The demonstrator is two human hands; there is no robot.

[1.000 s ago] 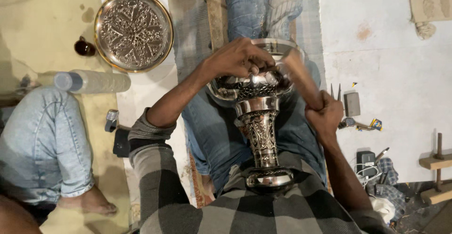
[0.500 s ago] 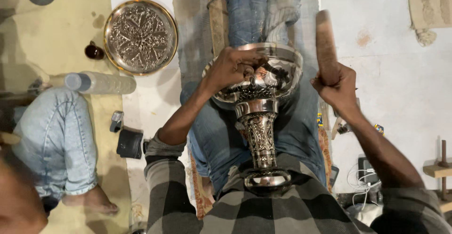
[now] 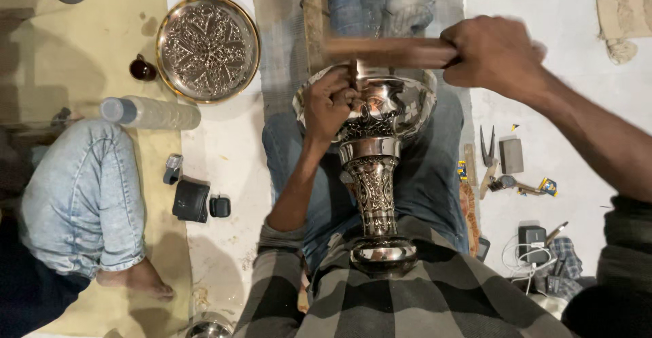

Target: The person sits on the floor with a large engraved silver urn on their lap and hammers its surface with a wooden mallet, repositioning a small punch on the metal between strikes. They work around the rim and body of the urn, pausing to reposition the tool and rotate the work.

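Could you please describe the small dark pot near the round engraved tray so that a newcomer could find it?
Start at the round engraved metal tray on the floor, upper left. Just off its left rim sits the small dark pot, glossy brown and rounded, unlike the pale plastic bottle lying below it.

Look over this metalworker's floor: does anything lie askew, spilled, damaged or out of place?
One thing stands out: a clear plastic bottle with a blue cap lies tipped on its side on the floor, below the round engraved metal tray, beside another person's denim-clad knee. No spill shows around it, and nothing looks damaged.
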